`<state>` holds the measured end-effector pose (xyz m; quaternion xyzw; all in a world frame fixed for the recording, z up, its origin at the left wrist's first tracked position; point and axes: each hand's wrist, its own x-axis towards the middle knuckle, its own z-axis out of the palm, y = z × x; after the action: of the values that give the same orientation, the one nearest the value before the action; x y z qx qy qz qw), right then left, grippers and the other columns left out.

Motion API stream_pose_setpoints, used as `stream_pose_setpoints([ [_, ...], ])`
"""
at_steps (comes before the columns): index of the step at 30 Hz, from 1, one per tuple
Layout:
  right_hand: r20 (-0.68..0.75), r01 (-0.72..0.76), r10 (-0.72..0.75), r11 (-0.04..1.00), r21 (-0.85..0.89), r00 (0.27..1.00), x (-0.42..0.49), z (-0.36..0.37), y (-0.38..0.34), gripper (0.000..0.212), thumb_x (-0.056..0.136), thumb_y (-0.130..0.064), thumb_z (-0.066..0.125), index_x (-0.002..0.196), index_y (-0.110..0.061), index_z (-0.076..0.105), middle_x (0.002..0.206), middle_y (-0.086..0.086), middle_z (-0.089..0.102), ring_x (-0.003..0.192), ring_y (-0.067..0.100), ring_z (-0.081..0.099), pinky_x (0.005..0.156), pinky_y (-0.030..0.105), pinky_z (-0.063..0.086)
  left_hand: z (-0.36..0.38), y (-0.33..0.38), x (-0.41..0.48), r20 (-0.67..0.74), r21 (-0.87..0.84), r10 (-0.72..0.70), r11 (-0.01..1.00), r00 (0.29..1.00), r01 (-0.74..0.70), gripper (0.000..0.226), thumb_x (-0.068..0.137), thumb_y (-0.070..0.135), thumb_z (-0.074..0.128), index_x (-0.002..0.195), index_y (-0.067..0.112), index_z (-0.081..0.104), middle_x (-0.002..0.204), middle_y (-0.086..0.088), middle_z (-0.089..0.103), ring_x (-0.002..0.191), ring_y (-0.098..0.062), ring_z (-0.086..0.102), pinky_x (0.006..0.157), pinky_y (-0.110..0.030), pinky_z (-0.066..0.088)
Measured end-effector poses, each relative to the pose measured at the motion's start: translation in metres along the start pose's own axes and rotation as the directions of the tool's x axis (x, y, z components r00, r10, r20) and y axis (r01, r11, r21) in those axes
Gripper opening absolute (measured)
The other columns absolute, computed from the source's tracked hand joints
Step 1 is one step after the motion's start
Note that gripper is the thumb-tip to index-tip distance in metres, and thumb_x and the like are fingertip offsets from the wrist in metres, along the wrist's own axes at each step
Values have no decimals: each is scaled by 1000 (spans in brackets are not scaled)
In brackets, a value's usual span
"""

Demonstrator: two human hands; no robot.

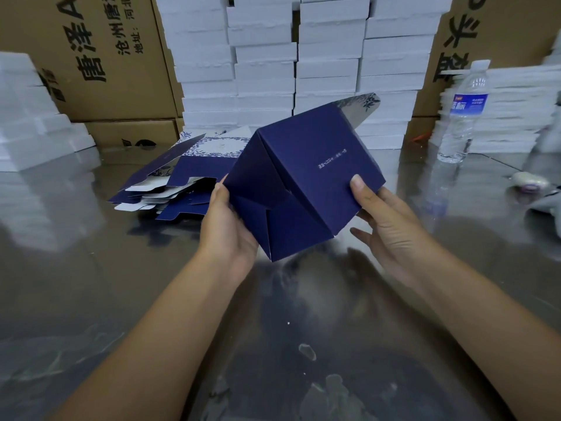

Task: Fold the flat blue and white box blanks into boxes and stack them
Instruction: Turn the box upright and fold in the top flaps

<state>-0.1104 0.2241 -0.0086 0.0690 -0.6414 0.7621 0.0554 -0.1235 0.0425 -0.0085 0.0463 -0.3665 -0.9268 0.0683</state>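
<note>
From the head camera, a dark blue box (300,177) is held up over the shiny surface (121,284) between both hands, tilted so that its closed, interlocked bottom flaps face the camera. A flap with a white and blue leaf pattern sticks up at its far top corner.

The left hand (226,220) cradles the box's lower left side. Its thumb lies along the left edge, and its fingers are hidden behind the cardboard, so the hand holds the box from beneath.

The right hand (385,226) grasps the lower right corner. The thumb presses on the printed blue face, while the fingers (364,235) reach under the panel, pinching it between them.

Just behind the left hand, a loose pile of flat blanks (182,177) lies on the surface, blue with white patterned parts, apart from the box.

Farther back stand stacks of white foam blocks (273,65), flanked by cardboard cartons (100,56). A water bottle (461,117) stands upright at the right.
</note>
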Motion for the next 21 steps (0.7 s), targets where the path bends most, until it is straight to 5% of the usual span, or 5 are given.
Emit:
stream_pose_setpoints([
  [8, -119, 150, -131, 975, 163, 984, -2, -6, -10, 8, 79, -31, 67, 87, -28, 68, 91, -9, 72, 83, 4, 67, 75, 30, 54, 3, 0, -5, -39, 130, -25, 991, 999, 30, 37, 99, 43, 40, 117, 17, 60, 118, -4, 68, 111, -20, 63, 101, -43, 46],
  [11, -145, 164, -138, 968, 191, 980, -3, -4, -13, 5, 86, -25, 64, 83, -26, 68, 88, -9, 72, 80, 4, 67, 71, 26, 55, 5, 0, -5, -53, 212, 21, 977, 998, -10, 32, 99, 43, 40, 101, 19, 61, 108, -3, 70, 103, -18, 66, 91, -38, 52],
  [14, -259, 279, -224, 940, 197, 939, -5, 0, -16, 7, 85, -20, 66, 79, -23, 68, 85, -11, 72, 79, 2, 66, 72, 25, 54, 7, 1, -6, -105, 307, 138, 947, 985, -100, 39, 99, 45, 38, 122, 17, 51, 113, -3, 63, 101, -17, 62, 87, -35, 50],
  [17, -333, 573, -576, 811, -116, 747, -9, 3, -18, 13, 83, -17, 70, 76, -27, 66, 76, -17, 70, 77, 0, 63, 74, 20, 51, 9, 2, -9, -70, 414, 286, 880, 956, -233, 44, 98, 51, 30, 132, 26, 41, 127, 0, 53, 107, -12, 54, 91, -32, 41],
  [21, 72, 647, -933, 188, -739, 353, -13, 1, -11, 21, 81, -24, 72, 64, -21, 60, 73, -11, 59, 76, 14, 51, 76, 30, 45, 12, -6, -16, 144, 551, 447, 704, 883, -447, 48, 93, 61, 29, 135, 39, 37, 137, 14, 46, 123, 0, 46, 106, -27, 35],
])
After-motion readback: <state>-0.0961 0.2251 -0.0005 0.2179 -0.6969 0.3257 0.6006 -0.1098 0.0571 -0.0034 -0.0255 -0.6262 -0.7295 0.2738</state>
